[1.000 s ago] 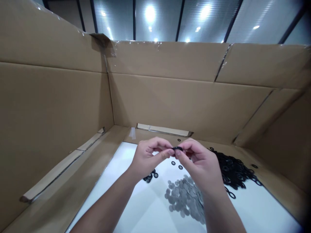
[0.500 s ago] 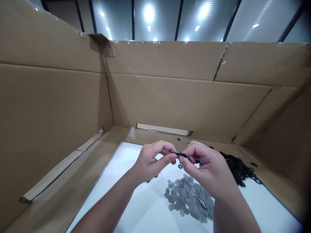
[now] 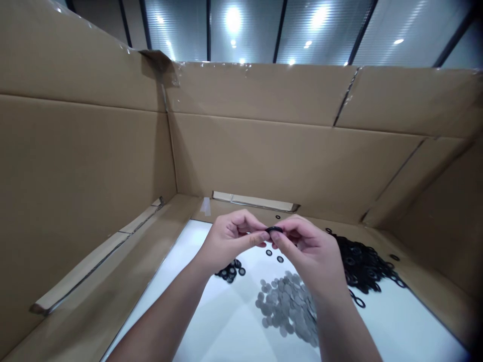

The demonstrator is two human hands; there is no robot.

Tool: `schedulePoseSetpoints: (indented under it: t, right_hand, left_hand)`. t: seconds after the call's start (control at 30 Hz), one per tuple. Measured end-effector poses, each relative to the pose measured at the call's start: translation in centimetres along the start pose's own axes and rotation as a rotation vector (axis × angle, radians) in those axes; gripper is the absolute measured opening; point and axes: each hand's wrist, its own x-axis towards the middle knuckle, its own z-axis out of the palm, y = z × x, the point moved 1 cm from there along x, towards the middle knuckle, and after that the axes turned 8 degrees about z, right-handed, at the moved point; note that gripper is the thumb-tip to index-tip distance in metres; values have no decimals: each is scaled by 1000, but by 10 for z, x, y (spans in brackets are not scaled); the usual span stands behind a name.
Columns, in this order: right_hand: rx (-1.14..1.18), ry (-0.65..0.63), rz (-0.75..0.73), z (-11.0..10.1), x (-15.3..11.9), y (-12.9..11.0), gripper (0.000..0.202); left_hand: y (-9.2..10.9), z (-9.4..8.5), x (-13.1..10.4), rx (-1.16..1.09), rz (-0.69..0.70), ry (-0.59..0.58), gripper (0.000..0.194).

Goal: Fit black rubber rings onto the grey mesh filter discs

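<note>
A black ring is pinched between my two hands, seen nearly edge-on above the white board. My left hand grips its left side between thumb and fingers, and my right hand grips its right side the same way. Whether a disc sits inside the ring cannot be made out. Below the hands lies a pile of flat grey discs, partly covered by my right forearm. A heap of black rings spreads to the right of my right hand. Under my left wrist is a small cluster of black rings with grey centres.
Tall cardboard walls enclose the white board at the left, back and right. Two ringed discs lie just below my hands. Single black rings rest on the cardboard edge at the right and back.
Both hands have moved slightly left and up with the black ring between them. The cluster under my left wrist and more of the ring heap at the right now show.
</note>
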Motion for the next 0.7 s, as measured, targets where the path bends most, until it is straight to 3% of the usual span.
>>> schedulePoseSetpoints:
  t: [0.1, 0.23, 0.33, 0.57, 0.7]
  right_hand:
    - [39, 10, -55, 4, -1, 3, 6]
    - [37, -2, -125, 3, -4, 1, 9]
    - [27, -7, -163, 2, -6, -2, 13]
    - [-55, -52, -183, -4, -5, -9, 15]
    - [-143, -56, -151, -9, -4, -14, 16]
  left_hand:
    - [1, -2, 0, 55, 45, 8, 14]
    - [2, 0, -4, 265, 304, 0, 10]
    - [-4, 6, -7, 266, 424, 30, 11]
    - [-9, 8, -11, 261, 439, 31, 10]
    - [3, 2, -5, 330, 376, -103, 8]
